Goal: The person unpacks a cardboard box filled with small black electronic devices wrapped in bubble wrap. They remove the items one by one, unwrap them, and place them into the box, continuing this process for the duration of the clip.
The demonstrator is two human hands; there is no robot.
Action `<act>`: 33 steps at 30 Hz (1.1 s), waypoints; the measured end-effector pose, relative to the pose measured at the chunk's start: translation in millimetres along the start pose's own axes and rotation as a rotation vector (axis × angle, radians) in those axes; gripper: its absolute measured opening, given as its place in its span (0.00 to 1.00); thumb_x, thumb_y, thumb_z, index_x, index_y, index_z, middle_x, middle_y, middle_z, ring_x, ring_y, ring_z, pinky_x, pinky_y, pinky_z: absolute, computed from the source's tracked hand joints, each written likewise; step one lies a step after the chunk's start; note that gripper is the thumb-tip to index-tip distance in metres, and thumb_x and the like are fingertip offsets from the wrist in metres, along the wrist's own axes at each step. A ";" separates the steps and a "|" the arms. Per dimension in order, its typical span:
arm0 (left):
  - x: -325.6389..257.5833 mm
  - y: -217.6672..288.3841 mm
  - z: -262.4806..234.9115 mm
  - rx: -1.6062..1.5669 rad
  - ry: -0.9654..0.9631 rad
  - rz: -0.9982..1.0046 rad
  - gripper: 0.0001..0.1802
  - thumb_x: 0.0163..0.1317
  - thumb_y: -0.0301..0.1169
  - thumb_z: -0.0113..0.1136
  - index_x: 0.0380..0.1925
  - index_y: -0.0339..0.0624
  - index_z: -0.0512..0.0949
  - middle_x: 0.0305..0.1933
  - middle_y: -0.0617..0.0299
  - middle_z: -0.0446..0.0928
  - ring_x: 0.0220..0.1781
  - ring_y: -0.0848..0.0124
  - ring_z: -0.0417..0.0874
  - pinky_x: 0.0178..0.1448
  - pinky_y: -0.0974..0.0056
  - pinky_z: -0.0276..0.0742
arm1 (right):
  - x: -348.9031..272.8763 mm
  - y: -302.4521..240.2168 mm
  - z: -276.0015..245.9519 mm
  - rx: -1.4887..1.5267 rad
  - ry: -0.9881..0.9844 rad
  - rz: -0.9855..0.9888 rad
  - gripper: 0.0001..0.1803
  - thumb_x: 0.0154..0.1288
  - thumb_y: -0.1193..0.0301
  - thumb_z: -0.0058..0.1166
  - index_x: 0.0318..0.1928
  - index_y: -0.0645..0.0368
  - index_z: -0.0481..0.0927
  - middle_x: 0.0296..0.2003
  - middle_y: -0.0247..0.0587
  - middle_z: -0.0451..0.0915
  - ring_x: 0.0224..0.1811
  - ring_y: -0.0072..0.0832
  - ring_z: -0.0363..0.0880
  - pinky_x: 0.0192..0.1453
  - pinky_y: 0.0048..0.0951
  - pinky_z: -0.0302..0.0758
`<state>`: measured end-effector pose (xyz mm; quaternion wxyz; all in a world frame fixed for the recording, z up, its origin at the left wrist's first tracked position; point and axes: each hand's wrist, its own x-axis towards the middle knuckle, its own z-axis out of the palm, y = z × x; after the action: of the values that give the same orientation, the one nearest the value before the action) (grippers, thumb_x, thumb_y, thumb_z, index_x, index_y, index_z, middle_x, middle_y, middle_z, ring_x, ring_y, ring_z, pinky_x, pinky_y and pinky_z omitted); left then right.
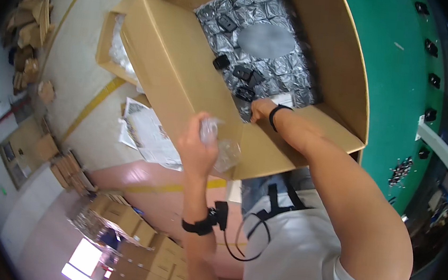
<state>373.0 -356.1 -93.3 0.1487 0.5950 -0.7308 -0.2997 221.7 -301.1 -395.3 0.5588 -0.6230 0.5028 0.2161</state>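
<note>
A large open cardboard box (170, 55) stands in front of me. Rows of silvery, crinkled plastic packets (289, 68) line its inside, with a smooth grey oval patch among them. Several small black plastic parts (242, 73) lie loose on these packets. My right hand (262, 109) reaches into the near end of the box, fingers bent downward beside a black part (245, 93); its fingertips are hidden. Outside the box's left wall, my left hand (198, 146) is closed around a crumpled clear plastic bag (210, 132), part of which hangs beside the box.
A smaller carton (106, 41) with white, clear wrapping stands on the floor to the left. Printed paper sheets (155, 136) lie nearer. On the right, a green work surface (386, 85) bears a row of black parts (431, 47) and a pile of tiny pieces (401, 171).
</note>
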 end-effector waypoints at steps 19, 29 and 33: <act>6.3 6.7 11.9 0.213 0.124 0.158 0.18 0.44 0.36 0.73 0.34 0.41 0.79 0.30 0.54 0.80 0.32 0.55 0.82 0.33 0.58 0.77 | -116.0 -21.0 -80.3 1.425 -0.392 0.012 0.11 0.58 0.66 0.55 0.20 0.51 0.73 0.15 0.23 0.67 0.14 0.13 0.61 0.19 0.17 0.61; 29.4 21.4 7.5 0.435 -0.305 0.371 0.24 0.47 0.51 0.69 0.21 0.42 0.73 0.23 0.58 0.76 0.28 0.59 0.81 0.29 0.57 0.75 | -209.2 -41.3 -137.4 1.422 -0.505 -0.257 0.13 0.58 0.69 0.48 0.17 0.50 0.66 0.15 0.20 0.57 0.16 0.12 0.50 0.18 0.18 0.46; 25.9 34.1 30.4 0.432 -0.394 0.450 0.16 0.51 0.43 0.67 0.22 0.43 0.74 0.24 0.58 0.76 0.28 0.59 0.81 0.28 0.58 0.75 | -217.6 -33.6 -141.2 1.422 -0.452 -0.222 0.15 0.58 0.69 0.47 0.15 0.50 0.63 0.14 0.21 0.56 0.16 0.12 0.49 0.18 0.19 0.45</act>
<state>322.5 -369.2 -99.6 -0.0617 0.3679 -0.9044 -0.2068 122.3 -350.6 -158.4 0.9343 -0.0997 0.3287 -0.0955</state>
